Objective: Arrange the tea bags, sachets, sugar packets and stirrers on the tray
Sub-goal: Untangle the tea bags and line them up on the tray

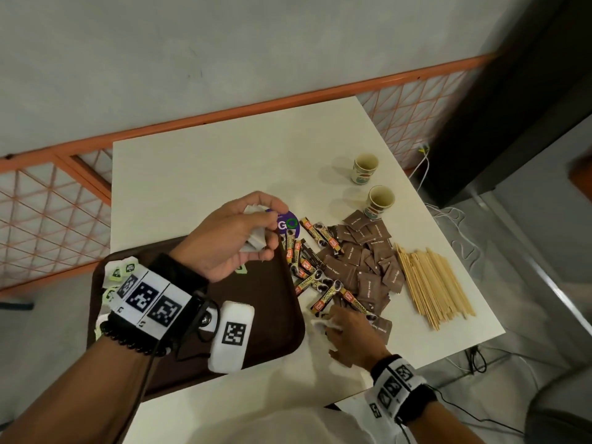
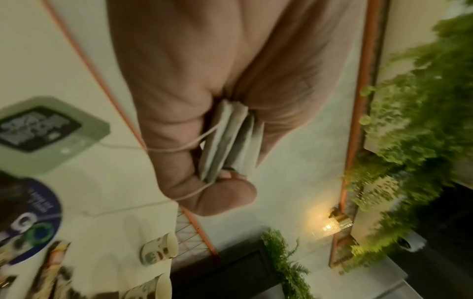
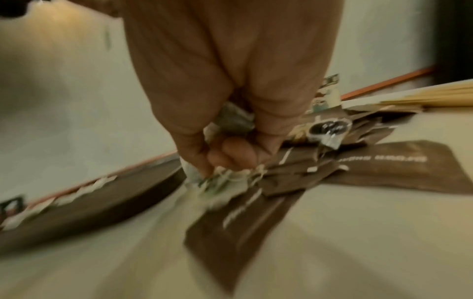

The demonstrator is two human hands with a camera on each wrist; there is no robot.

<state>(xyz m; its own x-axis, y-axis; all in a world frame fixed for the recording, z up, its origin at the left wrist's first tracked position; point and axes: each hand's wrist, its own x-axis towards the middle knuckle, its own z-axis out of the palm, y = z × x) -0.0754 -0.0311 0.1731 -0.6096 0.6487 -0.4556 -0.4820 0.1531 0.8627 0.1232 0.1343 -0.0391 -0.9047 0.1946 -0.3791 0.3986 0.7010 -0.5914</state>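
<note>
Trailing strings [image 2: 176, 150], left-wrist view only

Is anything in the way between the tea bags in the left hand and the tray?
Nothing visible is. The left hand holds the tea bags right above the tray's far edge, and the brown surface below it is bare. More tea bags sit only along its left side.

The tray [image 1: 275, 318] lies on the table [image 1: 198, 174] at its near left. Right of it come the coffee sachets [image 1: 315, 270], then the sugar packets [image 1: 368, 267], then the stirrers [image 1: 432, 283] — three heaps side by side, the first two overlapping. Two paper cups [image 1: 373, 187] stand behind the packets. Tea bag tags [image 1: 120, 272] sit along the tray's far left edge. A round sticker [image 1: 290, 225] lies just behind the tray's far right corner — possibly partly under the sachets.
</note>
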